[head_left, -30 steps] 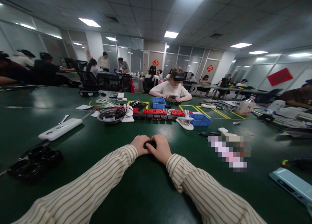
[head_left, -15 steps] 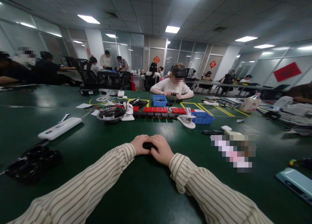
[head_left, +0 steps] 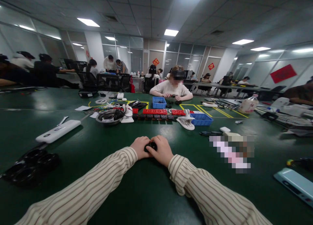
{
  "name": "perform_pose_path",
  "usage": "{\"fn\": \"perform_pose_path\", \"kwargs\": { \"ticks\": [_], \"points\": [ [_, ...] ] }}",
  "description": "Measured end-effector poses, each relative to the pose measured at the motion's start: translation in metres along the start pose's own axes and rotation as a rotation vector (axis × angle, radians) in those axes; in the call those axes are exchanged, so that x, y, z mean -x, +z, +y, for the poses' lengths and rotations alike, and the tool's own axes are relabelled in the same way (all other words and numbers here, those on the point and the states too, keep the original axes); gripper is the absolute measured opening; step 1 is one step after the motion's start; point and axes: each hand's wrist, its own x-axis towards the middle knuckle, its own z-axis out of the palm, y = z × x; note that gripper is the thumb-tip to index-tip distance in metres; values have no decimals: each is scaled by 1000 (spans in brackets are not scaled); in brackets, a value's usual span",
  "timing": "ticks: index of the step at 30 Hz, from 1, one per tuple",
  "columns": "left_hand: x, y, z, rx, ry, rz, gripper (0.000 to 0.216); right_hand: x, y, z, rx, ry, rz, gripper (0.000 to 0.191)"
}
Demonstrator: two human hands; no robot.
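My left hand (head_left: 140,147) and my right hand (head_left: 161,150) rest together on the green table (head_left: 102,143) in front of me. Both are closed around a small black object (head_left: 151,146) held between them; only a bit of it shows between the fingers. Striped sleeves cover both forearms. What the object is stays hidden by the fingers.
A white power strip (head_left: 58,131) and a black tray (head_left: 30,164) lie to my left. Farther out are a metal bowl with cables (head_left: 109,116), red blocks (head_left: 155,112), a white clamp (head_left: 186,121) and blue bins (head_left: 201,119). A person (head_left: 172,88) sits opposite. A pale blue device (head_left: 293,183) lies right.
The hands stay together on the black object with only small finger shifts. The view has shifted slightly.
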Motion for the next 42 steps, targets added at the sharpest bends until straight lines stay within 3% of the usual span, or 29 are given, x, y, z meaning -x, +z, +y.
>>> {"fn": "perform_pose_path", "kwargs": {
  "ticks": [4,11,15,21,27,31,36,42],
  "points": [
    [-2,2,-9,26,18,-12,37,0,-3,0,-63,-72,-30,15],
    [-4,6,-27,110,46,-56,27,0,-6,0,-169,-292,-73,21],
    [-4,6,-25,129,51,-50,38,1,-7,-2,-180,-381,-53,25],
    [0,-2,-9,153,33,55,73,2,-8,-2,-140,-184,43,29],
    [4,-3,12,-53,-75,93,65,1,-3,4,-70,54,79,23],
    [4,0,18,-117,-124,29,54,0,-3,2,-15,33,25,20],
    [0,-1,9,-58,-79,-30,37,-1,-4,-1,-21,28,3,15],
    [-5,1,-9,78,25,-108,31,0,-7,-4,-163,-156,-54,19]
  ]
}}
